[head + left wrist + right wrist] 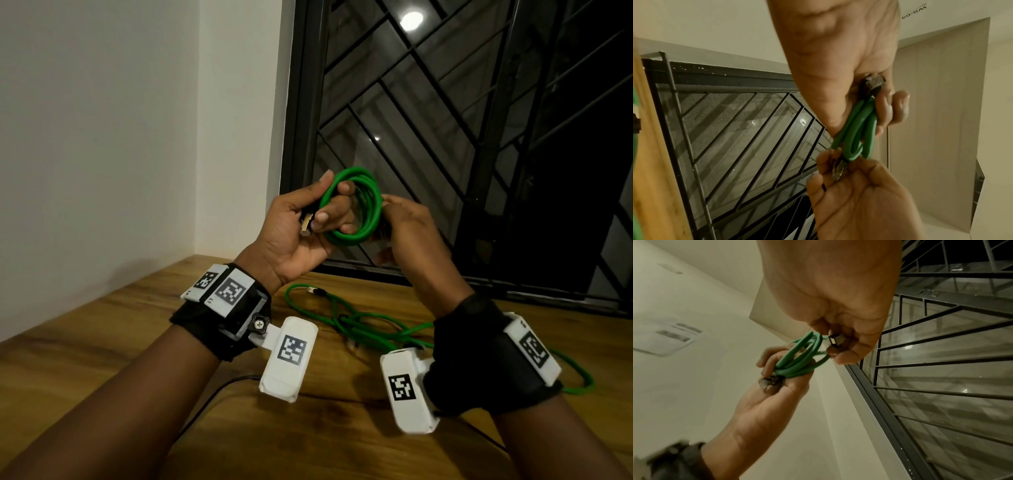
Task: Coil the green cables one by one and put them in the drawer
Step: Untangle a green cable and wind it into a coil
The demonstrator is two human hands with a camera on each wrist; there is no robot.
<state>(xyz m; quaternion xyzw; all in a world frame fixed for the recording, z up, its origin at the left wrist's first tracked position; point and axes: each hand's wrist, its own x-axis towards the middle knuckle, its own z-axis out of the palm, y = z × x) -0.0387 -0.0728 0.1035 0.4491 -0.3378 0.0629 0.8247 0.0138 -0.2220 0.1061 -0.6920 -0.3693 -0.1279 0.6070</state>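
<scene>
A coiled green cable (356, 209) is held up in the air in front of the window. My left hand (330, 197) grips one side of the coil, fingers curled round the loops, with one metal connector (306, 224) lying against its palm. My right hand (394, 209) is at the coil's other side. In the right wrist view it pinches the cable's other connector (835, 339) between thumb and fingers, beside the coil (801, 360). The left wrist view shows the same coil (857, 129). More green cable (363, 325) lies loose and tangled on the wooden table (102, 342) below my hands. No drawer is in view.
A dark window with a metal grille (445, 120) stands just behind the table's far edge. A white wall corner (197, 137) is to the left. A thin black wire (219, 387) runs over the table near my left forearm.
</scene>
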